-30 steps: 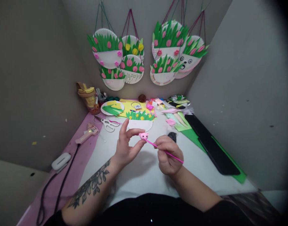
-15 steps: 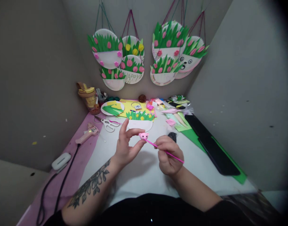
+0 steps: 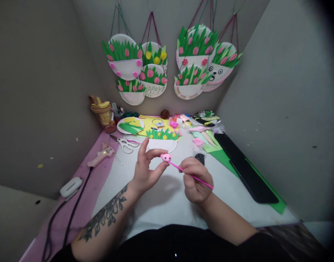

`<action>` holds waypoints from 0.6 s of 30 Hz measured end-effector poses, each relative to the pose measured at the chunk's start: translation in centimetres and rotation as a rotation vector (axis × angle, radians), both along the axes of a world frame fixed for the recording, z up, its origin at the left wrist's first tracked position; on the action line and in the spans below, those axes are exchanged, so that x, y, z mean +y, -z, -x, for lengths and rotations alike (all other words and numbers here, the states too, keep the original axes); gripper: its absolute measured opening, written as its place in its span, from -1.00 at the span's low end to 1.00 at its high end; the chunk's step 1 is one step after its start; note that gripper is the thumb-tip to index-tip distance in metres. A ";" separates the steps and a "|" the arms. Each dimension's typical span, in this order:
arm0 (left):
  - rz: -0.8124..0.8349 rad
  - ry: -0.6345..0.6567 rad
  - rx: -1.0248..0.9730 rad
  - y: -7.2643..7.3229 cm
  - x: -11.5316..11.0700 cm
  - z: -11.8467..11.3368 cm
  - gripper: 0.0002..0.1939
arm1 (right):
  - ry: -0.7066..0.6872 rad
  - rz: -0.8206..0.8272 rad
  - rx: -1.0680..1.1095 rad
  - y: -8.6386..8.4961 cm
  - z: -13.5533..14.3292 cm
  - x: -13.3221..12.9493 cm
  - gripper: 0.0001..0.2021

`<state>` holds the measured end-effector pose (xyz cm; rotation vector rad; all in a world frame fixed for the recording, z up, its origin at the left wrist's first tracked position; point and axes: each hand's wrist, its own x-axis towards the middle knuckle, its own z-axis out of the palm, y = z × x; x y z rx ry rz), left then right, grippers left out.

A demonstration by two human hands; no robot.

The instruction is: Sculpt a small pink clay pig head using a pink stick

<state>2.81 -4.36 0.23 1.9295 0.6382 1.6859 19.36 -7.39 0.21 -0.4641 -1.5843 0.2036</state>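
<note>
A small pink animal head [image 3: 166, 158] with dark eyes and little ears is pinched between the thumb and index finger of my left hand [image 3: 147, 167]. My right hand [image 3: 196, 180] is closed round a thin bright-pink stick [image 3: 203, 182], whose upper end touches the lower edge of the animal head. Both hands are raised above the white table surface [image 3: 161, 203]. Just beyond them lies a white paper half-plate [image 3: 163, 145] with green paper grass and yellow flowers along its top.
Scissors [image 3: 126, 144], a pink glue gun [image 3: 102, 156] and its black cable stand left. At right lie a long black case [image 3: 246, 169] on green paper and several clay pieces [image 3: 207, 138]. Decorated paper plates [image 3: 126, 69] hang on the back wall; a brown-and-yellow cup [image 3: 103, 112] stands back left.
</note>
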 end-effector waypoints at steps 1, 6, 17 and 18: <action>0.000 0.000 0.001 0.0 0.0 0.0 -0.04 | 0.002 0.002 -0.004 0.0 0.0 0.0 -0.74; -0.006 0.004 0.001 0.0 0.0 0.0 -0.04 | -0.002 0.001 0.005 -0.1 0.0 0.0 -0.74; 0.007 0.000 -0.003 0.0 -0.1 0.1 -0.02 | -0.035 -0.005 -0.003 0.0 -0.1 -0.1 -0.70; 0.005 -0.005 0.001 0.0 -0.1 0.1 -0.02 | -0.042 -0.005 -0.007 0.0 -0.1 -0.1 -0.69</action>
